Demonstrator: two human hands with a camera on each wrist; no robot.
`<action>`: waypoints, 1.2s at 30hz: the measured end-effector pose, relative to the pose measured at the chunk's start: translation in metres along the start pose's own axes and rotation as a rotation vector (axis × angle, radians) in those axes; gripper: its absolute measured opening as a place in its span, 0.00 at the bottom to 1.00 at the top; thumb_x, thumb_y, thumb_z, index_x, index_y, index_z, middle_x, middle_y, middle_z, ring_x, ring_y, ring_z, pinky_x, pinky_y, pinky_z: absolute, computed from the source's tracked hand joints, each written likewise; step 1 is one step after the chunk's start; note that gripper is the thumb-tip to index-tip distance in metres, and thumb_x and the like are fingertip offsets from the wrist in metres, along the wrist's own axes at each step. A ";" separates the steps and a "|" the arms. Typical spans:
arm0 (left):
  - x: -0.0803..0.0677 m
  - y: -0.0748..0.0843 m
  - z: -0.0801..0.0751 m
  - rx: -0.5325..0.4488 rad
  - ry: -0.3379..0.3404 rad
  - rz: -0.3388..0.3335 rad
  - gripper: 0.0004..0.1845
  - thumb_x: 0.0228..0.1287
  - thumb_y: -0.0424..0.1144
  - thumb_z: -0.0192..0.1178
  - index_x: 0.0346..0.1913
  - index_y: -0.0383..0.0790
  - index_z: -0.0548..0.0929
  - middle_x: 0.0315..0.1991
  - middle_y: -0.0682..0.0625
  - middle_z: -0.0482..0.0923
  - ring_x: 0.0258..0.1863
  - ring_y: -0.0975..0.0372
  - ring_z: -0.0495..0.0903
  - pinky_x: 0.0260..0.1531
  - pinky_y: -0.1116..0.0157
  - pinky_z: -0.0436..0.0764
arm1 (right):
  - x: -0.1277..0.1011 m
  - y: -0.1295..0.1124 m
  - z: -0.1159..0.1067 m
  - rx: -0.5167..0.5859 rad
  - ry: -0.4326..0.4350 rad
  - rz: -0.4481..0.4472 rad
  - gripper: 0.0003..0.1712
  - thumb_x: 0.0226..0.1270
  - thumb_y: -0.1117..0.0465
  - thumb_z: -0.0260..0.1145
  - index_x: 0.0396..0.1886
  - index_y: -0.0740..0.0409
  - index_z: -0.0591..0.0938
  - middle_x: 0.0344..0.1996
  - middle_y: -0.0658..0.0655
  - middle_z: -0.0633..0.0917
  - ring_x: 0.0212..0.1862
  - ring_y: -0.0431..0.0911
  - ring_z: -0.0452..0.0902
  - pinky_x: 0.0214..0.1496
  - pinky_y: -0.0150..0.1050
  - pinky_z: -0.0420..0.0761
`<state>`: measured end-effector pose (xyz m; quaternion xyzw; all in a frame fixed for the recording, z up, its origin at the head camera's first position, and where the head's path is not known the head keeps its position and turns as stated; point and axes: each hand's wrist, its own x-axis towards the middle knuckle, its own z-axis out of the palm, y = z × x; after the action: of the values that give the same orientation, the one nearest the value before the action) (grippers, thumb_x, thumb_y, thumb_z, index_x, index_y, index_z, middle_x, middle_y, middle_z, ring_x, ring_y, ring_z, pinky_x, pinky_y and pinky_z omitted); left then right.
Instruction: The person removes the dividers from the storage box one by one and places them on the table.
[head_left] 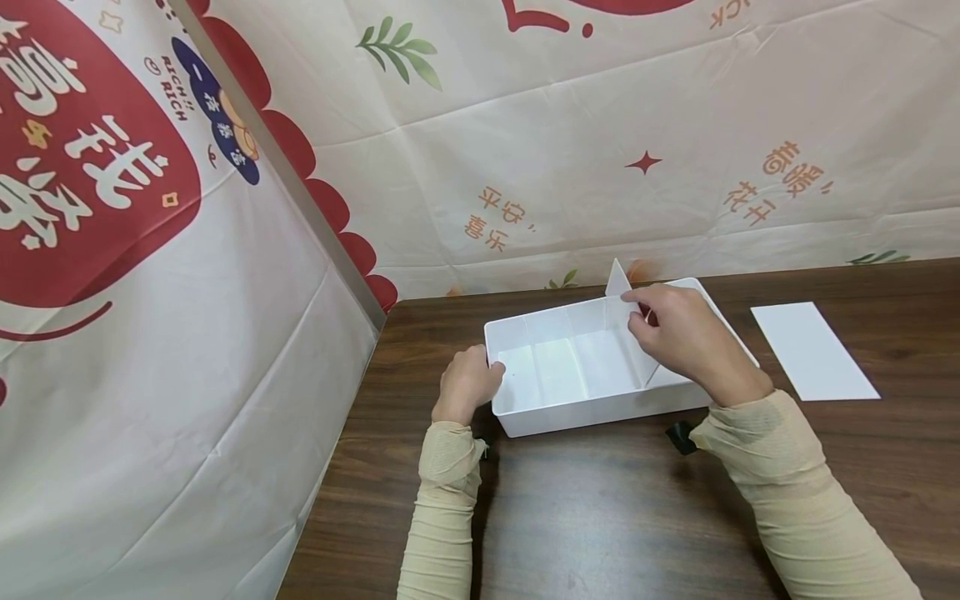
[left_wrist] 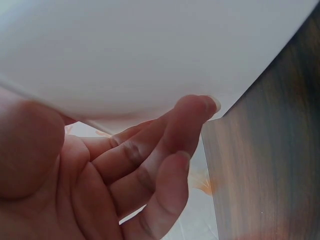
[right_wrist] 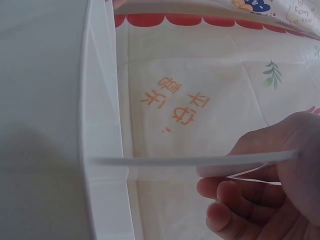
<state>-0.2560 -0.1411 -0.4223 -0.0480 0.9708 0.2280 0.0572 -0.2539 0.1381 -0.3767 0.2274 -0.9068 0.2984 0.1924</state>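
Note:
A shallow white plastic box (head_left: 600, 412) sits on the table, its inside marked by crosswise grooves. At its left end my left hand (head_left: 468, 383) grips the wall, thumb over the rim; the left wrist view shows the fingers against the outer face of the box. My right hand (head_left: 678, 329) pinches a thin white divider panel (head_left: 617, 279) between thumb and fingers. The panel stands tilted across the right part of the box, with one corner rising above the back rim. Seen edge-on in the right wrist view, the divider (right_wrist: 150, 161) runs from the box rim to the hand.
A flat white panel (head_left: 815, 350) lies on the dark wooden table (head_left: 600, 517) to the right of the box. Behind the table hangs a printed white cloth (head_left: 570, 167), and another covers the left side. Black wrist straps (head_left: 681, 437) show near the sleeves.

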 end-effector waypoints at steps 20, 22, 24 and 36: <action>0.000 0.000 -0.001 0.017 0.016 0.012 0.14 0.68 0.42 0.54 0.44 0.35 0.83 0.40 0.41 0.85 0.38 0.52 0.83 0.38 0.52 0.79 | 0.000 0.000 -0.005 0.008 0.042 -0.019 0.15 0.59 0.72 0.59 0.44 0.74 0.84 0.21 0.57 0.79 0.24 0.47 0.70 0.26 0.39 0.69; 0.000 0.000 -0.001 0.014 0.016 0.012 0.14 0.68 0.42 0.54 0.45 0.34 0.83 0.40 0.41 0.85 0.38 0.53 0.83 0.38 0.52 0.79 | 0.000 0.000 -0.005 0.009 0.049 -0.020 0.15 0.59 0.72 0.60 0.44 0.74 0.84 0.21 0.57 0.79 0.24 0.47 0.69 0.25 0.39 0.68; -0.001 0.000 -0.002 0.013 0.014 0.009 0.14 0.68 0.42 0.54 0.45 0.34 0.83 0.41 0.41 0.85 0.38 0.53 0.82 0.38 0.53 0.79 | 0.000 0.000 -0.006 0.009 0.049 -0.018 0.15 0.59 0.72 0.60 0.44 0.74 0.84 0.21 0.58 0.79 0.24 0.47 0.70 0.25 0.39 0.69; -0.001 0.000 -0.002 -0.003 0.010 0.008 0.14 0.69 0.42 0.54 0.46 0.35 0.83 0.41 0.42 0.84 0.37 0.54 0.81 0.37 0.54 0.79 | -0.001 -0.002 -0.008 0.015 0.039 0.005 0.15 0.60 0.72 0.59 0.44 0.74 0.84 0.23 0.59 0.80 0.25 0.48 0.71 0.26 0.40 0.71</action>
<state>-0.2550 -0.1417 -0.4204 -0.0454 0.9709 0.2294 0.0515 -0.2500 0.1421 -0.3700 0.2209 -0.9011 0.3102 0.2076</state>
